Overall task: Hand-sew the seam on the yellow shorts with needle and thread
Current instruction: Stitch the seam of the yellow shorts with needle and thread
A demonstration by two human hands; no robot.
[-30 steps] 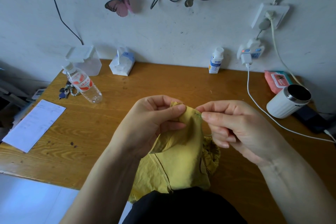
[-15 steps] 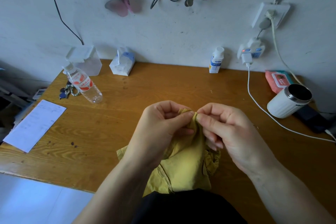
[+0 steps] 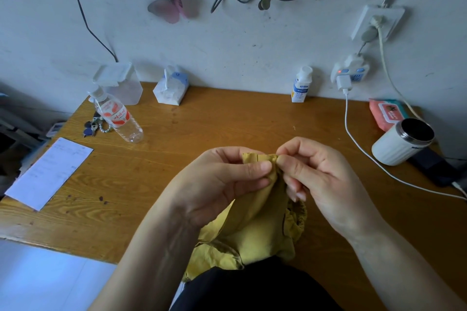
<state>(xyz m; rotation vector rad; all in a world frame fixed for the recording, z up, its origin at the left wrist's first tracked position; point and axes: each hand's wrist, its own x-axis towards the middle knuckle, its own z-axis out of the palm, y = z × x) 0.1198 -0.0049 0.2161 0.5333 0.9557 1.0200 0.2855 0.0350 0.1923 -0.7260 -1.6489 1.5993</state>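
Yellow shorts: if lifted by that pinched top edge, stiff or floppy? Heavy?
Likely floppy: the yellow shorts hang creased and bunched below the edge that the left hand and right hand pinch. Probably light: fingertip pinches alone seem to hold that edge up. The ruffled lower part would likely sag and trail, not lift flat.

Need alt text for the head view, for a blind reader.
Left hand and right hand pinch the top fold of yellow shorts above a wooden desk; no needle or thread can be made out. A water bottle, keys and a paper sheet sit on the desk's left, a white mug and charging cable on its right.
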